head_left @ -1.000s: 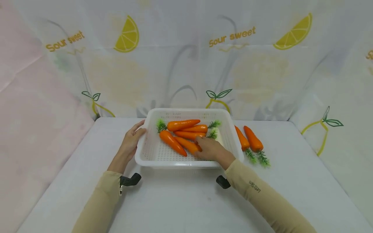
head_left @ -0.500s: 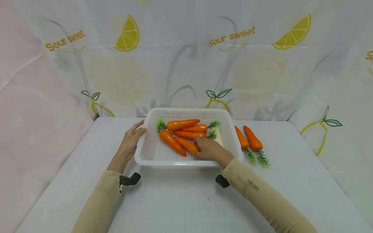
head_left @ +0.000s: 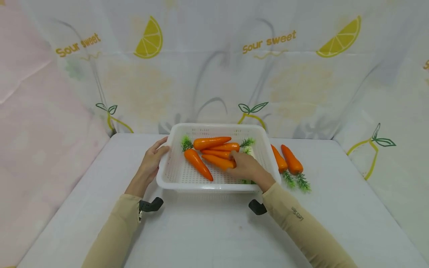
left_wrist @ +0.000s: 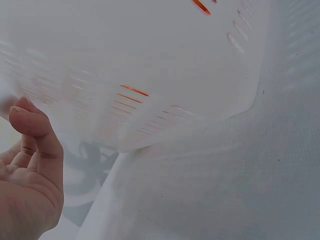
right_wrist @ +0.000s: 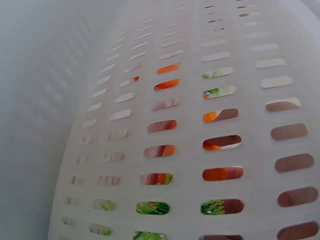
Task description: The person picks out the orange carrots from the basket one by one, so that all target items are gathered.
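A white plastic basket (head_left: 207, 187) with slotted walls holds several orange carrots with green tops. My left hand (head_left: 151, 160) grips its left rim, and in the left wrist view the bent thumb (left_wrist: 32, 122) presses at the edge. Inside the basket, my right hand (head_left: 247, 166) holds a carrot (head_left: 216, 161) by its thick end, tip pointing left; the hand covers most of its green top. Another carrot (head_left: 198, 163) slants to the left of it, and a carrot (head_left: 212, 142) lies across the back. The right wrist view sees the hand and carrots only through the basket wall (right_wrist: 190, 190).
Two more carrots (head_left: 291, 159) lie on the white tablecloth (head_left: 214, 230) just right of the basket. A printed curtain (head_left: 201, 82) stands close behind the basket. Dark wrist camera mounts (head_left: 257, 207) stick out below the basket's front rim.
My right hand has moved slightly right and away, turning the held carrot flatter and shifting its thick end back. The slanting carrot's tip has shifted slightly left. The left hand keeps its place.
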A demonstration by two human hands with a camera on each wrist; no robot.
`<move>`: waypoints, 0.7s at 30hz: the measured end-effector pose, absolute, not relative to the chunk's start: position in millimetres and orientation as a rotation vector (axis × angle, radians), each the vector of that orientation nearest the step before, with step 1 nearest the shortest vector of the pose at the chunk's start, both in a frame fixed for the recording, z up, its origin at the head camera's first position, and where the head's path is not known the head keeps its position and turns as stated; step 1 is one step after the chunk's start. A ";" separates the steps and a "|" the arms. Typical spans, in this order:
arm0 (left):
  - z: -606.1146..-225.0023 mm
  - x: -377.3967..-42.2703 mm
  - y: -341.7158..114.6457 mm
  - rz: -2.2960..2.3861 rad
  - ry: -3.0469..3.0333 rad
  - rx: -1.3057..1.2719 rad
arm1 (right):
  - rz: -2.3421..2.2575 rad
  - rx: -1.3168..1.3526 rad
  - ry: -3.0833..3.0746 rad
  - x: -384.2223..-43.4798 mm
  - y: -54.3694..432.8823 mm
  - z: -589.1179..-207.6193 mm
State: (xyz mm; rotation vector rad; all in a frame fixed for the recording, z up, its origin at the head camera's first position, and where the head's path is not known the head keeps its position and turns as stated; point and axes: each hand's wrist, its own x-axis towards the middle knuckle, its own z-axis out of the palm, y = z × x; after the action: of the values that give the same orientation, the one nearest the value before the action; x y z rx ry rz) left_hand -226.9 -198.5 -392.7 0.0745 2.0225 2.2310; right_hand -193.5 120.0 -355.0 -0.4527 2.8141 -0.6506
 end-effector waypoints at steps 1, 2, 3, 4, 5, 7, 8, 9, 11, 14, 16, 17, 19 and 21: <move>-393.3 -226.7 -198.6 2.234 2.015 0.073 | -0.647 -0.457 2.822 -193.6 120.6 -354.7; -393.8 -226.5 -198.5 2.238 2.007 0.070 | -0.645 -0.454 2.831 -193.4 121.2 -354.5; -394.3 -226.1 -198.3 2.239 2.003 0.071 | -0.646 -0.448 2.831 -193.2 121.6 -354.6; -394.6 -225.8 -198.1 2.244 1.997 0.072 | -0.647 -0.444 2.838 -193.1 121.9 -354.7; -395.0 -225.5 -198.0 2.242 1.999 0.076 | -0.643 -0.438 2.850 -192.9 122.3 -354.7; -395.5 -224.9 -197.8 2.238 2.003 0.082 | -0.635 -0.427 2.869 -192.6 123.1 -354.9; -395.7 -224.9 -197.7 2.238 2.006 0.081 | -0.637 -0.419 2.875 -192.4 123.5 -354.8; -395.9 -224.8 -197.6 2.235 2.011 0.082 | -0.637 -0.414 2.880 -192.3 124.0 -354.7; -395.8 -224.9 -197.4 2.227 2.024 0.081 | -0.640 -0.410 2.887 -192.0 124.8 -354.2; -395.4 -225.6 -196.8 2.229 2.039 0.078 | -0.628 -0.415 2.905 -191.8 126.3 -352.8; -395.0 -226.2 -196.9 2.232 2.042 0.089 | -0.621 -0.420 2.922 -191.8 127.4 -352.1; -395.0 -226.6 -197.4 2.234 2.042 0.096 | -0.616 -0.424 2.933 -191.7 127.9 -351.7; -395.1 -227.4 -198.0 2.240 2.043 0.089 | -0.617 -0.427 2.948 -191.7 129.1 -351.2; -395.2 -227.6 -198.9 2.238 2.045 0.080 | -0.619 -0.429 2.962 -191.6 130.1 -351.2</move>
State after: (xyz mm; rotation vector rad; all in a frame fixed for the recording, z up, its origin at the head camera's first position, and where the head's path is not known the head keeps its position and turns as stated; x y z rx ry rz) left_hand -227.6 -198.9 -395.2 0.0805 2.0449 2.2377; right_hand -191.6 130.1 -351.2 -0.4293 2.9624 -0.6188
